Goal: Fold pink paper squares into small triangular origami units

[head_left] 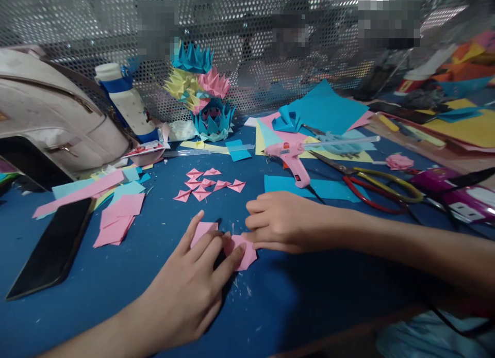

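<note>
A small sheet of pink paper (247, 259) with folded corners lies on the blue table between my hands. My left hand (197, 280) holds it down with thumb and fingertips, its little finger stretched away. From the other side, my right hand (276, 221) pinches the sheet's upper right edge, its other fingers curled in. A second pink paper piece (204, 229) is partly hidden under my left fingers. Just beyond my hands sit several small folded pink paper pieces (201, 193). Loose pink paper squares (118, 218) are stacked to the left.
Behind the right hand are a pink glue gun (288, 154), scissors (379, 185) and blue paper sheets (328, 108). A phone (54, 249), white bag (50, 105) and bottle (126, 100) stand left. Folded paper flowers (212, 120) rise by the perforated metal panel (247, 53).
</note>
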Demonstrator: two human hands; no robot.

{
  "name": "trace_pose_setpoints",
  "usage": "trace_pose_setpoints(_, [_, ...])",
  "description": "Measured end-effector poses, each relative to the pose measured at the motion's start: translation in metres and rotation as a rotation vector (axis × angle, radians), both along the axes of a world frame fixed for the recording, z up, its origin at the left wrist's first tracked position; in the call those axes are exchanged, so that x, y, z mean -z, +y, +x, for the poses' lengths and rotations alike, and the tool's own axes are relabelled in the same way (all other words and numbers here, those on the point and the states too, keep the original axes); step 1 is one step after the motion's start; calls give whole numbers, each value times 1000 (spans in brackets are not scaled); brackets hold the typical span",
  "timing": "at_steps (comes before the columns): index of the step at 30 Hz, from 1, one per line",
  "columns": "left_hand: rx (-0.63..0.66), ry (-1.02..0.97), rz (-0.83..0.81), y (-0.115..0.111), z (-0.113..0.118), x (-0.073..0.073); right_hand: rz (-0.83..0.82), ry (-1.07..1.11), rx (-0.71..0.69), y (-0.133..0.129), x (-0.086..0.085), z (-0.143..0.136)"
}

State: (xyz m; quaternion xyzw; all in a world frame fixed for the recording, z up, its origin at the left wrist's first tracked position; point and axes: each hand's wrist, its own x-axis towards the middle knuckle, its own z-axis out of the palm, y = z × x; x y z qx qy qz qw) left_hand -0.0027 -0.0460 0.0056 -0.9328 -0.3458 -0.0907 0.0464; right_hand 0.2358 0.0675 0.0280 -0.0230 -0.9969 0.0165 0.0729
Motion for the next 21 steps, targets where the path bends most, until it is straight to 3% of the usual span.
trace_pose_setpoints(5, [-4,-39,18,1,1,5,-90,1,41,2,-2,2])
trace_pose_setpoints(12, [95,-198,104,6,-3,14,-468,3,393,-6,10,-7])
trace_pose_setpoints(21, [235,-276,114,4,-1,2,-557,-2,471,-14,5,-11])
